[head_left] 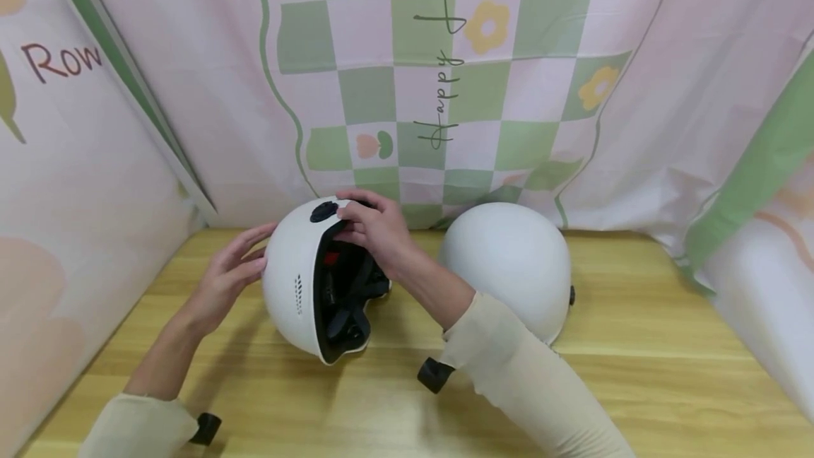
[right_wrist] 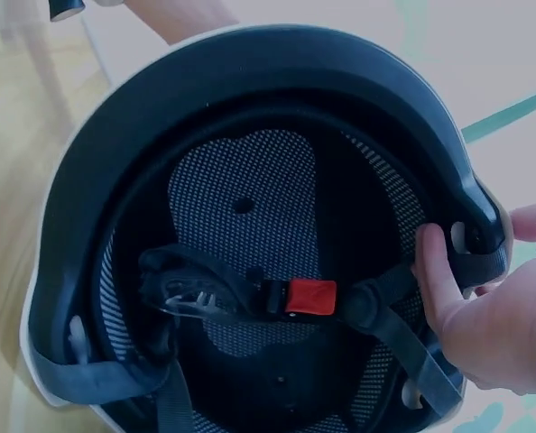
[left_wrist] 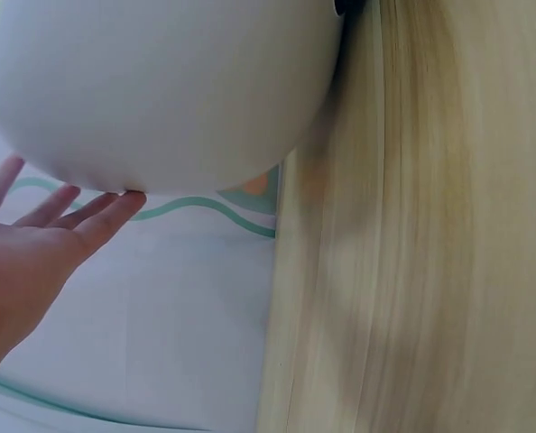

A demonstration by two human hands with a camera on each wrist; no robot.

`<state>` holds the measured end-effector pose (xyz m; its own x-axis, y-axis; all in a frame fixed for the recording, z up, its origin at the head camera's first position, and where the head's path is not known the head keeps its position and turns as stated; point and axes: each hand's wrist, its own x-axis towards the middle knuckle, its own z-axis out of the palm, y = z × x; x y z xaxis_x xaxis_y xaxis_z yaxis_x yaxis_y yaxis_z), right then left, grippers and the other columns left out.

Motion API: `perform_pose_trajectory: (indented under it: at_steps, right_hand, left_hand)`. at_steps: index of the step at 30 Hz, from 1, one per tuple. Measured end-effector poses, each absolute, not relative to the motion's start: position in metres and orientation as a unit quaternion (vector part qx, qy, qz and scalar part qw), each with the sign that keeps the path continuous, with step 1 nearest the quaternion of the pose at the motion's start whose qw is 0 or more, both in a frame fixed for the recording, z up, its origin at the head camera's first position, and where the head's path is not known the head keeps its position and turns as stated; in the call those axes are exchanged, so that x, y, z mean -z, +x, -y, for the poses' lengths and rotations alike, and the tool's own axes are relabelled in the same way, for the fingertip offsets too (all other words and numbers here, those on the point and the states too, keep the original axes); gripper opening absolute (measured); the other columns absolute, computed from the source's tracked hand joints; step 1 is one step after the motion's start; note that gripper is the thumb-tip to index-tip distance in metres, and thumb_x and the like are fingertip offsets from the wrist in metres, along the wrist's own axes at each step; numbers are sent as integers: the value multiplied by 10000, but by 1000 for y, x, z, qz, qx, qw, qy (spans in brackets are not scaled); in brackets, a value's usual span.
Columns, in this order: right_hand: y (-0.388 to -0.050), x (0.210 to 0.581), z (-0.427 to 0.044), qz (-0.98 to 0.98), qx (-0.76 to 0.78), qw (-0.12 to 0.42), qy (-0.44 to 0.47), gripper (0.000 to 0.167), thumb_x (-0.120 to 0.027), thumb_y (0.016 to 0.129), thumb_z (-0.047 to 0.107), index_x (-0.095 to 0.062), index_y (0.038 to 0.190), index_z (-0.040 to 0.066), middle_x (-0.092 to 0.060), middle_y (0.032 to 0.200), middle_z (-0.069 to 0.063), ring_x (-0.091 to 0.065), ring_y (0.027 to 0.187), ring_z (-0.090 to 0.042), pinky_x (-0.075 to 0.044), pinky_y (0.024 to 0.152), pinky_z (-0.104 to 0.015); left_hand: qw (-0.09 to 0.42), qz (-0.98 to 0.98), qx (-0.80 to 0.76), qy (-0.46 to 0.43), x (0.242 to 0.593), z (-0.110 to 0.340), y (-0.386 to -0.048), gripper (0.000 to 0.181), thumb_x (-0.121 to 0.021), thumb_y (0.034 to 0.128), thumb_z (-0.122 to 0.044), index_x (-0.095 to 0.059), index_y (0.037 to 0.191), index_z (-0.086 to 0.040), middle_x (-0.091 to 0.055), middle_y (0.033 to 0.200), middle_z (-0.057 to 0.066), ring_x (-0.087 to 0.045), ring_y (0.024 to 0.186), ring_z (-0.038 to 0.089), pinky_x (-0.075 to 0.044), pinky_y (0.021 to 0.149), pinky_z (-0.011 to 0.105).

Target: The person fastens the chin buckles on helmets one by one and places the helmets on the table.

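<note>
A white helmet point(head_left: 289, 281) is tipped on its side, its black padded inside turned toward the right. My right hand point(head_left: 380, 232) grips the rim at the far upper side, thumb inside the shell in the right wrist view. Fingertips of my left hand point(head_left: 230, 276) touch the outer shell from the left, the fingers spread and nearly straight. Inside the helmet, dark straps and a red buckle point(right_wrist: 311, 296) show in the right wrist view. A round black fitting point(head_left: 324, 211) sits on the shell close to the right hand.
A second white helmet point(head_left: 509, 260) rests dome up on the wooden table point(head_left: 636, 345), behind the right forearm. Printed curtains point(head_left: 432, 90) hang along the back and both sides.
</note>
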<state>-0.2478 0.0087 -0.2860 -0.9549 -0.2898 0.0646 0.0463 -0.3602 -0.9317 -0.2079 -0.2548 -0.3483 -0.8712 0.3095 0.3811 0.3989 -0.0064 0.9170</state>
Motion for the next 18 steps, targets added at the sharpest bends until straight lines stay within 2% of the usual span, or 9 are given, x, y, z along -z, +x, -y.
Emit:
perform_pose_trajectory:
  at_steps: [6,11,18]
  right_hand:
    - [-250,292,-17,-533,837,81,-93,422,-527,916,-30,-625,1323,-80,-700,1099,-129,-676,777,-133,-592,723,-255]
    - [-252,298,-27,-492,864,63,-91,473,-473,872,-47,-592,1325,-112,-710,1031,-111,-677,772,-135,-578,711,-258]
    - [-254,308,-38,-462,879,70,-93,540,-437,839,-20,-541,1365,-84,-680,991,-65,-617,759,-131,-516,717,-248]
  left_hand:
    - [29,702,660,-266,349,254,-209,475,-460,1058,29,-463,1527,-42,-520,1490,-93,-519,1349,57,-484,1040,221]
    - [14,708,655,-264,352,255,-210,490,-461,1058,24,-439,1543,-46,-489,1509,-84,-508,1351,55,-491,1035,227]
    - [-3,725,640,-255,355,255,-210,518,-466,1067,-9,-373,1577,-30,-446,1544,-39,-464,1370,40,-480,1038,214]
